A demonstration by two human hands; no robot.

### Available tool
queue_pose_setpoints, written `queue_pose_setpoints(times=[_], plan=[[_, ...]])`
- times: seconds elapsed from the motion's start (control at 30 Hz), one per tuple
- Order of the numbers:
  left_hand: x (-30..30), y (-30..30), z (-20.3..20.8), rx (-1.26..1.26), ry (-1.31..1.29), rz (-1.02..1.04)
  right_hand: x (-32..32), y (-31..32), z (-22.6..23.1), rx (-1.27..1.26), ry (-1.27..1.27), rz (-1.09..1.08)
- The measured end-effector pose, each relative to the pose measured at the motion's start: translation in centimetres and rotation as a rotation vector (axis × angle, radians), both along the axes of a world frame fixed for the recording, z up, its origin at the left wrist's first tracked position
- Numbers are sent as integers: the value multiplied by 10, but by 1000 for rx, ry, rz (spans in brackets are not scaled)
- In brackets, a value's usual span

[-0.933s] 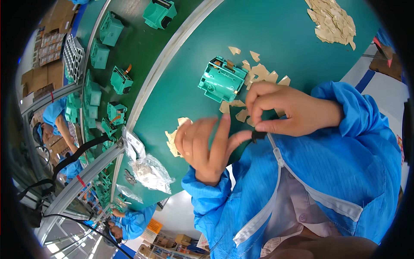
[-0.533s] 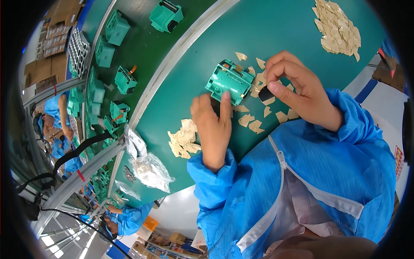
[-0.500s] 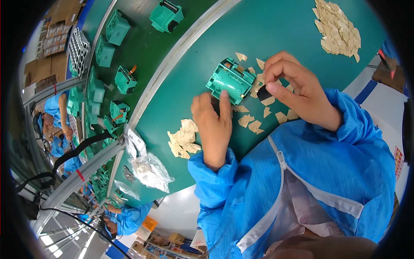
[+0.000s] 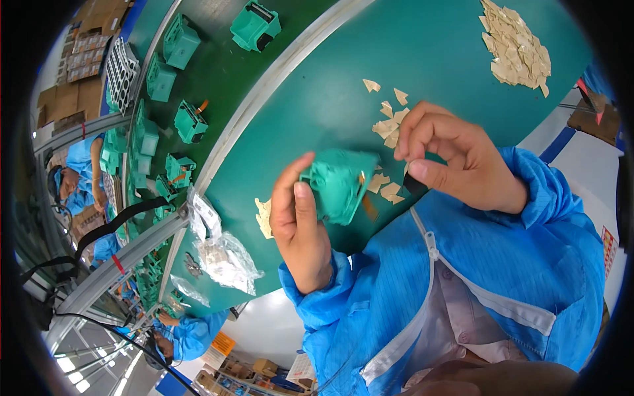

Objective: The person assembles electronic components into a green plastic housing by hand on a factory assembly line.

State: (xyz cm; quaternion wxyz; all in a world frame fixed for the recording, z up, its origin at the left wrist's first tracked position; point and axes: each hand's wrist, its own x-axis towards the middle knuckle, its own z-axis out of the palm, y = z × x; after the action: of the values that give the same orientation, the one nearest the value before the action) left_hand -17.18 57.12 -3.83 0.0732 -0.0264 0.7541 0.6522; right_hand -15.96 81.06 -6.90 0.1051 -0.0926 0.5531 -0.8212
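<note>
My left hand (image 4: 300, 228) grips a green plastic housing (image 4: 341, 186) by its left side, thumb and fingers closed round the edge. The housing is tilted up off the table and slightly smeared by motion; an orange-brown strip (image 4: 370, 208) hangs from its lower right. Just to its right, my right hand (image 4: 456, 155) pinches a small black piece (image 4: 414, 183) between thumb and fingertips. Torn beige paper-like scraps (image 4: 389, 125) lie on the green table behind and between the hands. More scraps (image 4: 263, 216) show beside my left hand, partly hidden by it.
A large heap of beige scraps (image 4: 518, 49) lies at the far right. Clear plastic bags (image 4: 228, 261) rest at the left table edge. Past a pale metal rail (image 4: 264, 86), several green housings (image 4: 254, 26) stand on a lower green surface. Co-workers in blue (image 4: 191, 336) are at left.
My left hand has taken hold of the housing, lifted and turned it, and moved it toward me. My right hand, still pinching the black piece, has shifted slightly nearer to me.
</note>
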Motion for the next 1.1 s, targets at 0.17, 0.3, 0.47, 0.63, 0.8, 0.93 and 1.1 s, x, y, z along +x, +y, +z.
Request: queue_pose_setpoints(times=[0.17,0.3,0.47,0.63,0.8,0.93,1.1], plan=[[25,3,1,33,-156,-12,11,-24,-8,-42,-45,13],[33,1,0,-99,-117,-72,16,-28,-4,-41,-115,29],[36,6,5,-179,-118,-102,19,-36,5,2,-151,63],[38,10,0,-174,-42,-98,22,-37,2,56,-166,46],[39,10,-1,-214,-9,-108,22,-38,2,134,-177,23],[38,11,-3,-249,53,-118,21,-39,2,154,-194,21],[38,13,-2,-258,57,-106,21,-41,2,149,-215,5]])
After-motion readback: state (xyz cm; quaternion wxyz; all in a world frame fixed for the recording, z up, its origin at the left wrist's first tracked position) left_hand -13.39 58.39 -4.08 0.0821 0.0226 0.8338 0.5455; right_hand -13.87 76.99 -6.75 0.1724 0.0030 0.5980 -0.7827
